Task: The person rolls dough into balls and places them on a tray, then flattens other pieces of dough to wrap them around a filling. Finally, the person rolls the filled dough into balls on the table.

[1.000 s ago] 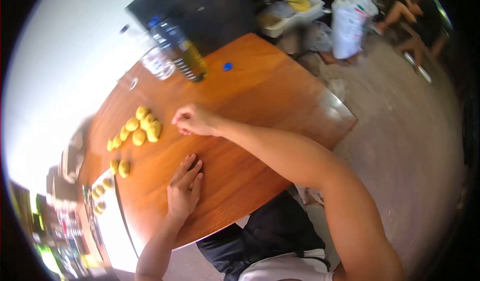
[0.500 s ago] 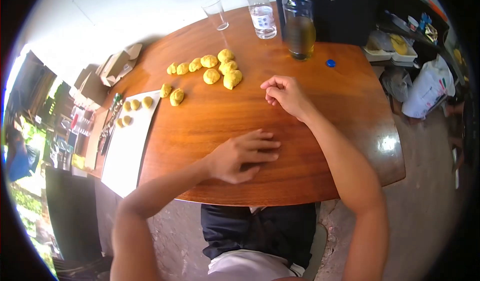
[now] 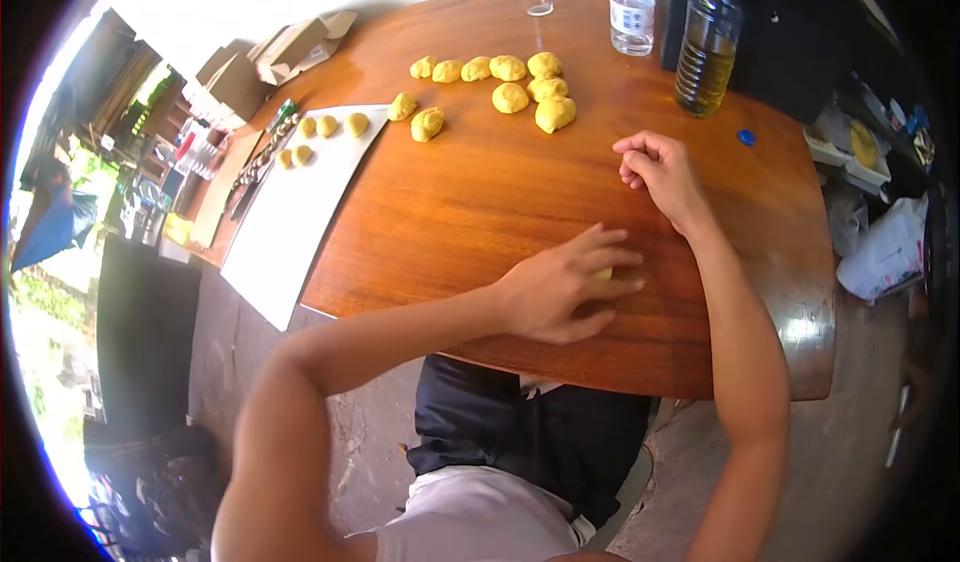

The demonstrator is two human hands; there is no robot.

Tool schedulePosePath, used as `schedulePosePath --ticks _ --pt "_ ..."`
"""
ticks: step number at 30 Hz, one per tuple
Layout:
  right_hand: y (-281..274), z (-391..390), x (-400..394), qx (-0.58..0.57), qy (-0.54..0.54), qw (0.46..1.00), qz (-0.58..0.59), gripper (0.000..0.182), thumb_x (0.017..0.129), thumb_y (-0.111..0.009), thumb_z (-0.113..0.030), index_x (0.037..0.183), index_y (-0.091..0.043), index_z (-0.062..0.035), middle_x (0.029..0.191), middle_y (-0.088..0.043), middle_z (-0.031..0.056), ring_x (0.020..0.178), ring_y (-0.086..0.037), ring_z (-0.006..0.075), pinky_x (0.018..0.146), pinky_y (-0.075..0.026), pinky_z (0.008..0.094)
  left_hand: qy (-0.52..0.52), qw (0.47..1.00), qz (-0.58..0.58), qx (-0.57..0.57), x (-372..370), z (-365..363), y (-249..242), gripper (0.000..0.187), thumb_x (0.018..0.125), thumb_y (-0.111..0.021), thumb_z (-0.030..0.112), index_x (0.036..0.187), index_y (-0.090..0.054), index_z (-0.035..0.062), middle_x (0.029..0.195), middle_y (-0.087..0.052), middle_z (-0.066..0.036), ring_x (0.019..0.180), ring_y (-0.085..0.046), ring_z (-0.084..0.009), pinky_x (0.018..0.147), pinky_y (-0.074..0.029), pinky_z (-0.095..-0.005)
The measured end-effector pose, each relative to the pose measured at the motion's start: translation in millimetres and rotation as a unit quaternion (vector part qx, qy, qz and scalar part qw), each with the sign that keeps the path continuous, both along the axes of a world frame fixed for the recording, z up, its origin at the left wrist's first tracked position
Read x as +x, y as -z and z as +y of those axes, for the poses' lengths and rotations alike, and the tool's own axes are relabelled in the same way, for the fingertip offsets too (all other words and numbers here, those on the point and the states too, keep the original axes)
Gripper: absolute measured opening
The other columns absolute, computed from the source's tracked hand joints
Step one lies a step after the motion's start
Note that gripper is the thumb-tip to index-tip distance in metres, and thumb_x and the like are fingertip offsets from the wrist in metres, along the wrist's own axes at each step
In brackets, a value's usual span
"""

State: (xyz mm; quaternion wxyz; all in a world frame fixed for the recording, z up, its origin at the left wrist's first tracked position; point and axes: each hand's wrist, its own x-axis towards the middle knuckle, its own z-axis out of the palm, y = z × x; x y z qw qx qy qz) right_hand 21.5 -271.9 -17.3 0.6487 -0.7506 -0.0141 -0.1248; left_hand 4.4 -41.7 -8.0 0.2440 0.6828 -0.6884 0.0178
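My left hand (image 3: 568,287) is spread palm down over the brown wooden table (image 3: 450,212); a bit of a yellow dough piece (image 3: 603,274) shows between its fingers. To its upper right, my right hand (image 3: 660,174) hovers or rests with fingers curled together; whether anything is inside is hidden. Several rough yellow dough lumps (image 3: 555,114) lie farther back, some in a row. Two more lumps (image 3: 427,125) sit beside a white board (image 3: 300,212), on which several smooth, smaller dough balls (image 3: 357,124) rest.
At the back stand a drinking glass (image 3: 538,0), a clear labelled bottle (image 3: 632,12) and a bottle of yellowish liquid (image 3: 708,52). A blue cap (image 3: 746,137) lies at the right. Cardboard boxes (image 3: 290,52) and a knife (image 3: 243,190) are at the left.
The view has shifted, so the table's things appear moved. A yellow piece now shows under my left hand, which stays spread. My right hand remains curled.
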Motion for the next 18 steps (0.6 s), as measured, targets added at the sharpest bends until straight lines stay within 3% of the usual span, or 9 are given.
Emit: schedulePosePath --ticks 4,7,9,10,14,17,18 --pt "2 -3 4 -0.007 -0.006 1.000 0.015 0.016 0.097 -0.056 -0.006 0.103 -0.067 0.0035 0.079 -0.064 0.0026 0.071 -0.059 0.0089 0.065 -0.050 0.0244 -0.072 0.997 -0.012 0.022 13 31 -1 0.042 0.090 -0.067 0.019 0.131 -0.066 0.0093 0.136 -0.059 -0.021 0.129 -0.056 -0.0401 0.109 -0.048 -0.0479" --pt "1 0 3 -0.018 0.004 1.000 0.008 0.016 0.097 -0.056 -0.006 0.103 -0.067 0.0032 0.077 -0.064 0.0021 0.071 -0.058 0.0083 0.066 -0.049 0.0248 -0.163 0.983 0.047 0.075 33 -14 -10 0.040 0.091 -0.064 0.019 0.129 -0.067 0.0075 0.139 -0.058 -0.021 0.127 -0.058 -0.0399 0.106 -0.050 -0.0468" --pt "7 -4 6 -0.063 0.013 0.997 -0.030 0.016 0.097 -0.056 -0.005 0.102 -0.068 0.0027 0.076 -0.064 0.0020 0.070 -0.057 0.0081 0.065 -0.048 0.0250 -0.157 0.987 0.000 0.041 33 -48 7 0.040 0.091 -0.064 0.019 0.129 -0.067 0.0064 0.138 -0.059 -0.021 0.127 -0.058 -0.0390 0.105 -0.051 -0.0463" --pt "9 -5 6 -0.023 0.010 0.999 -0.030 0.015 0.096 -0.057 -0.006 0.101 -0.069 0.0026 0.076 -0.064 0.0023 0.070 -0.057 0.0081 0.064 -0.048 0.0245 -0.156 0.987 -0.040 0.013 30 -55 11 0.041 0.091 -0.064 0.020 0.129 -0.066 0.0054 0.137 -0.060 -0.020 0.127 -0.058 -0.0382 0.104 -0.051 -0.0458" --pt "1 -3 2 0.018 0.031 0.999 -0.003 0.015 0.096 -0.057 -0.006 0.101 -0.069 0.0027 0.076 -0.064 0.0028 0.069 -0.058 0.0081 0.063 -0.048 0.0241 -0.080 0.992 -0.078 -0.064 8 -21 16 0.046 0.090 -0.066 0.022 0.132 -0.063 0.0038 0.138 -0.059 -0.020 0.129 -0.057 -0.0374 0.105 -0.051 -0.0450" --pt "0 -5 4 0.016 0.028 0.999 0.015 0.015 0.095 -0.057 -0.005 0.102 -0.069 0.0027 0.077 -0.065 0.0033 0.069 -0.058 0.0082 0.062 -0.048 0.0239 -0.064 0.998 0.000 -0.014 4 29 -2 0.050 0.089 -0.066 0.020 0.136 -0.060 0.0038 0.142 -0.055 -0.021 0.132 -0.055 -0.0380 0.107 -0.049 -0.0458" --pt "1 -5 5 0.006 0.021 1.000 0.012 0.015 0.095 -0.058 -0.005 0.102 -0.069 0.0027 0.077 -0.065 0.0035 0.070 -0.059 0.0083 0.062 -0.048 0.0241 -0.133 0.989 0.063 0.032 9 37 -10 0.049 0.089 -0.066 0.018 0.136 -0.060 0.0037 0.145 -0.053 -0.021 0.133 -0.054 -0.0382 0.107 -0.049 -0.0454"
